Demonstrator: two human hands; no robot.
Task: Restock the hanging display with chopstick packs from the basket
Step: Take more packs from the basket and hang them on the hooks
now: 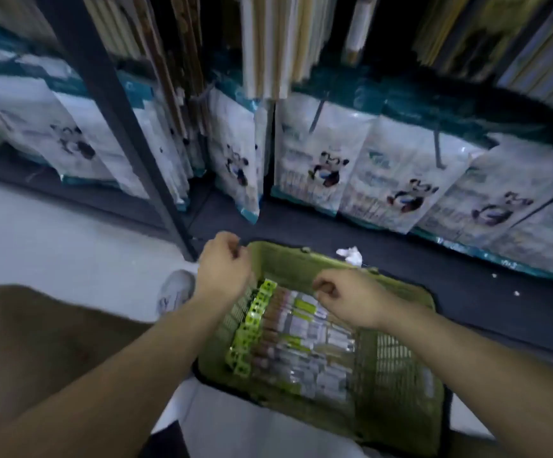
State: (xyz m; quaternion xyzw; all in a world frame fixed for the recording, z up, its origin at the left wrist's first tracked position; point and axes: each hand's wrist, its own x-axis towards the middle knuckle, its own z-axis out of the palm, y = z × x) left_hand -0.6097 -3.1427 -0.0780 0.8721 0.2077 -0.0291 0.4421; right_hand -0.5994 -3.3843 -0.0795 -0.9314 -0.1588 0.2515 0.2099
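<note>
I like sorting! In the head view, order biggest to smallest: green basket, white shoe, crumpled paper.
1. green basket
2. white shoe, though partly hidden
3. crumpled paper

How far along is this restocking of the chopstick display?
Done: the hanging display already holds packs, though blur hides any gaps. In hand: nothing visible; the left hand and right hand hover, fingers curled, over the basket. Left: many chopstick packs lie in it, so most work seems to remain.
</note>
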